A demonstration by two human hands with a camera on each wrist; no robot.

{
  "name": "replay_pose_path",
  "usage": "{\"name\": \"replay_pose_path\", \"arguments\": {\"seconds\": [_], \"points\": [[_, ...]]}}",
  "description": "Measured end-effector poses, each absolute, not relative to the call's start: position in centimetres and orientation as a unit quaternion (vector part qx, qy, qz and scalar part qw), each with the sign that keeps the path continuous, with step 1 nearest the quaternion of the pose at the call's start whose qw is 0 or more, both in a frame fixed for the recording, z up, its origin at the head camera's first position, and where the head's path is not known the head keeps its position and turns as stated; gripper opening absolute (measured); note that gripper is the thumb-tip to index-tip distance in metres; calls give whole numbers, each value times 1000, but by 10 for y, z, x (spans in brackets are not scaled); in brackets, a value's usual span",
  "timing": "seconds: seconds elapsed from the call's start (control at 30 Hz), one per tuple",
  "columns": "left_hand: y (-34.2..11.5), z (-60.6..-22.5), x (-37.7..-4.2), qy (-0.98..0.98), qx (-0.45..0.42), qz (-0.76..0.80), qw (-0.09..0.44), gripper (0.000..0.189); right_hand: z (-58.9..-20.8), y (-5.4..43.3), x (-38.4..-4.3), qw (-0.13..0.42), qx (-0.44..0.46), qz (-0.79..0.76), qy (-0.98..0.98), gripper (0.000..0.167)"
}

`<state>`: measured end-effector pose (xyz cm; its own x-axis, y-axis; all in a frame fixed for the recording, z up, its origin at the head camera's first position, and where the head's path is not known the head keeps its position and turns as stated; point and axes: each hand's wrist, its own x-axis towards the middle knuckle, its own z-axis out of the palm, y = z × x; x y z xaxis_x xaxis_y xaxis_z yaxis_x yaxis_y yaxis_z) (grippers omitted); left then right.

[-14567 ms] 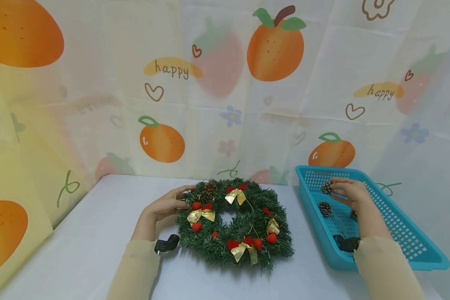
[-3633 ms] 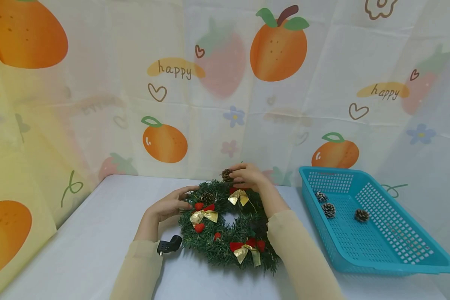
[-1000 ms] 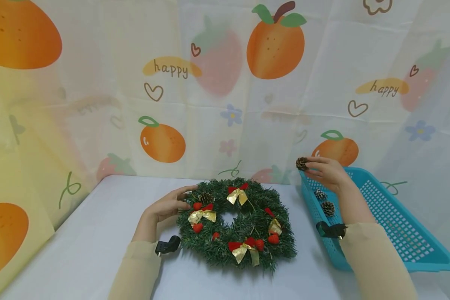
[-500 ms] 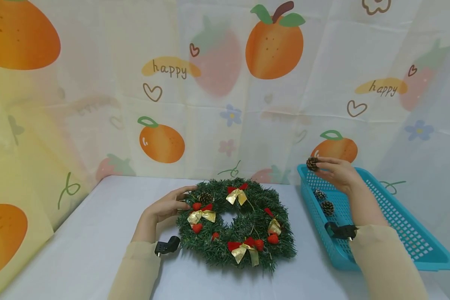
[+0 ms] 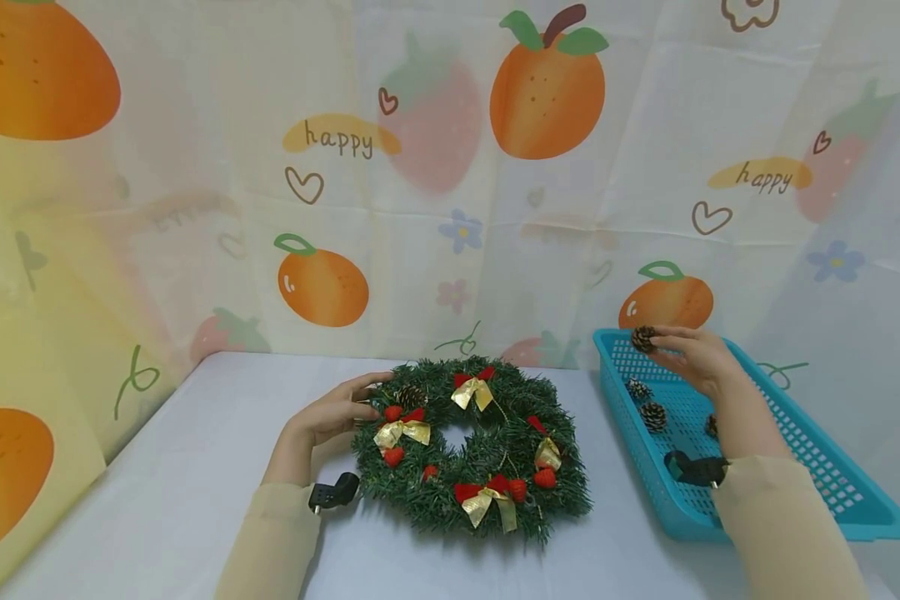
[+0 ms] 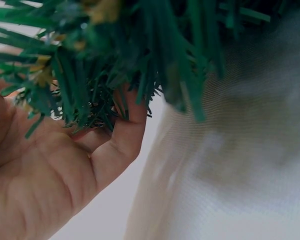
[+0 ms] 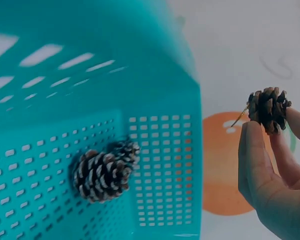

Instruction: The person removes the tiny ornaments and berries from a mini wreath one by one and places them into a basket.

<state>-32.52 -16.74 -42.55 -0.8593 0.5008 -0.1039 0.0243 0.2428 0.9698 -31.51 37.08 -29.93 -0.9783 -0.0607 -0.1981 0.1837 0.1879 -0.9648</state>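
Observation:
The green wreath (image 5: 420, 517) lies on the white table, decorated with gold-and-red bows, red strawberry-like berries and one pine cone (image 5: 411, 396) at its upper left. My left hand (image 5: 337, 412) grips the wreath's left edge; in the left wrist view its fingers (image 6: 122, 140) curl in among the green needles. Over the back end of the blue basket (image 5: 630, 467), my right hand (image 5: 697, 358) pinches a brown pine cone (image 5: 643, 338) between thumb and fingertips. A thin golden loop sticks out from that cone (image 7: 270, 110) in the right wrist view.
Inside the basket lie white-tipped pine cones (image 5: 653, 416), a smaller one (image 5: 637, 389) beside them, and another partly hidden by the right wrist. Behind the table hangs a fruit-printed curtain (image 5: 450, 275). The basket's raised rim (image 5: 802, 400) stands right of the wreath.
My right hand has carried a pine cone from the wreath's upper left rightward and down over the basket. The wreath there shows one cone instead of two. My left hand has stayed at the edge.

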Motion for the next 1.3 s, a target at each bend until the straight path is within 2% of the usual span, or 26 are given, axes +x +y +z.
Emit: {"name": "replay_pose_path", "arguments": {"seconds": [0.5, 0.93, 1.3], "points": [[-168, -424, -324, 766, 170, 587, 200, 73, -323, 382, -316, 108, 73, -608, 783, 69], [-167, -424, -325, 765, 175, 587, 198, 72, -330, 382, -317, 115, 73, -576, 806, 64], [-166, -423, -324, 760, 171, 594, 200, 73, -331, 381, -317, 123, 70, -578, 804, 67]]}}
